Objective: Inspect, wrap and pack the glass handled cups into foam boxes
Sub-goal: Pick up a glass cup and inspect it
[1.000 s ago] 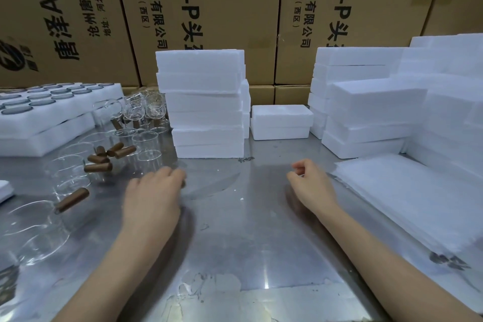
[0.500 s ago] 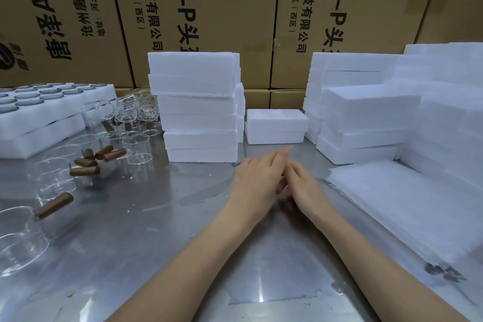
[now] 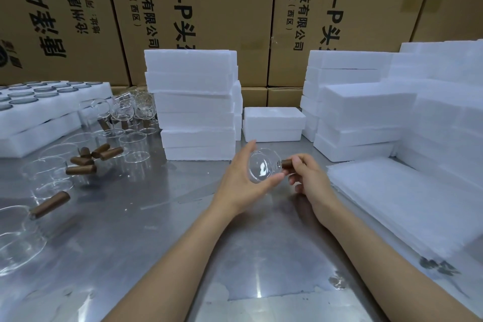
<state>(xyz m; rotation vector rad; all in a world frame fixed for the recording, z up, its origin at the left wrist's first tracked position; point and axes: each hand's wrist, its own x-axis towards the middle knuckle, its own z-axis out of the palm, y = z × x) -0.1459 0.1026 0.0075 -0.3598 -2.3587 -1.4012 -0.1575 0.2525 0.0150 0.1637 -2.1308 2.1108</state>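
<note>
A clear glass cup [image 3: 264,166] with a brown wooden handle [image 3: 287,164] is held above the middle of the steel table. My left hand [image 3: 241,183] cups the glass bowl from the left, base towards me. My right hand [image 3: 308,178] pinches the brown handle from the right. Several more glass cups with brown handles [image 3: 81,165] lie on the left of the table. A stack of white foam boxes [image 3: 193,104] stands just behind the hands, and a single closed foam box [image 3: 273,124] sits to its right.
Thin white foam wrap sheets [image 3: 407,206] lie stacked at the right. More foam boxes [image 3: 363,117] pile up behind them. Foam trays holding glass pieces [image 3: 39,110] stand at the far left. Brown cartons [image 3: 198,13] wall off the back. Steel table [image 3: 162,230] spreads below my arms.
My left hand came across from the cups on the left to meet my right hand at the middle. Both now hold a glass cup lifted off the table.
</note>
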